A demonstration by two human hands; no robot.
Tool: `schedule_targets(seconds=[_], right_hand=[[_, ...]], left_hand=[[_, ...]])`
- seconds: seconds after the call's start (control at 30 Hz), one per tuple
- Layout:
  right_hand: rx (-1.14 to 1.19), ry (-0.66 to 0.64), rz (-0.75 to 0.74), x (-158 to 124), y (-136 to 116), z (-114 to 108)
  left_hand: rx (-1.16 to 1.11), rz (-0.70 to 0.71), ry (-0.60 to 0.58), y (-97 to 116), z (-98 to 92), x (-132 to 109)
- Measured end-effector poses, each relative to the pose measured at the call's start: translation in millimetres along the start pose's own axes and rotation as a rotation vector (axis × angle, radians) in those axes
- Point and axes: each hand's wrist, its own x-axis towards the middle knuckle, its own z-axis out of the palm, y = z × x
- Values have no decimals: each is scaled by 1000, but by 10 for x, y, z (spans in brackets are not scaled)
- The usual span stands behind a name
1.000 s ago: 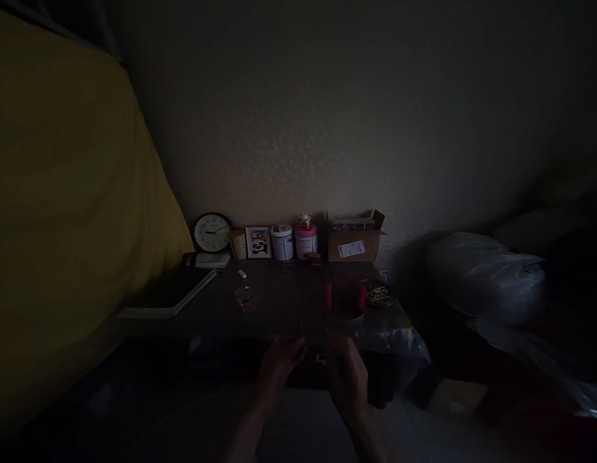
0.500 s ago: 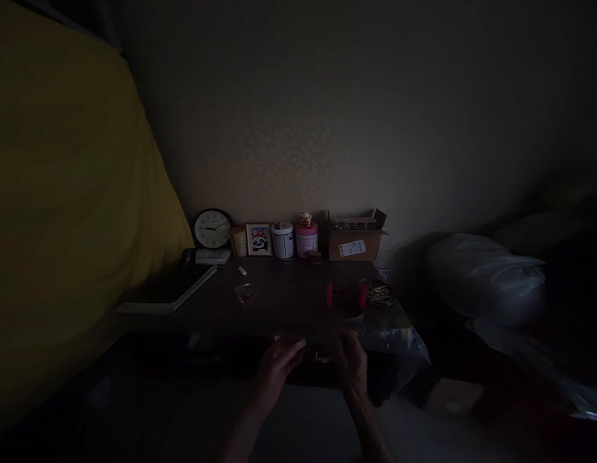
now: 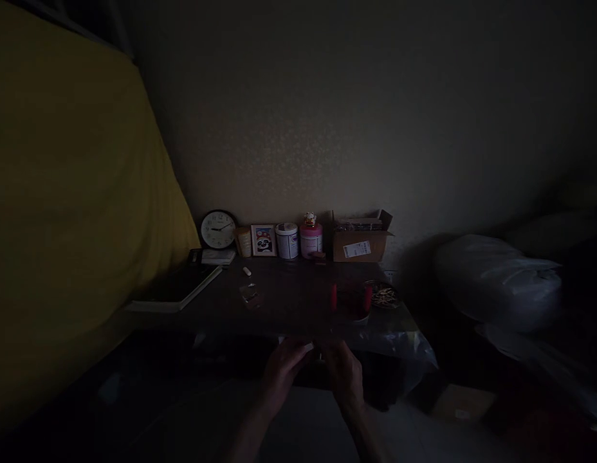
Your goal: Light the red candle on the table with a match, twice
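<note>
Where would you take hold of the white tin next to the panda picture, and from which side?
Probably around the upper body of the white tin, just below its top, coming from the front and above. It stands upright and round, with the panda picture and the pink tub close on either side and the wall behind.

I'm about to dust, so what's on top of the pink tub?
A small figurine sits on the lid of the pink tub. The patch of lid beneath the figurine is covered, and the tub's wall hides anything inside.
</note>
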Motion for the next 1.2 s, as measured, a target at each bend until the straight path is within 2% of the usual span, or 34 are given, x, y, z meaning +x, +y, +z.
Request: schedule_targets(seconds=[0.23,0.4,0.63,0.8,0.9,1.0,1.13,1.2], right_hand=[[-29,-12,-81,-1,17,-10],[-44,-12,-129,4,6,-30],[-66,54,-147,12,-38,-69],[-66,30,-141,25,-36,-68],[-83,67,-128,27,-67,-107],[-87,112,-170,13,-91,-141],[-154,-19,-218,32,10,-94],[-198,5,-156,68,98,-69]], left_hand=[[-38,11,-42,47,-5,-31],[-65,26,-20,29,12,-15],[-42,16,-9,54,82,-21],[-62,20,-13,39,78,-21],[-93,11,13,12,65,-11],[-73,-42,88,-9,63,10],[-46,-13,75,-3,71,21],[-39,-5,71,4,55,11]])
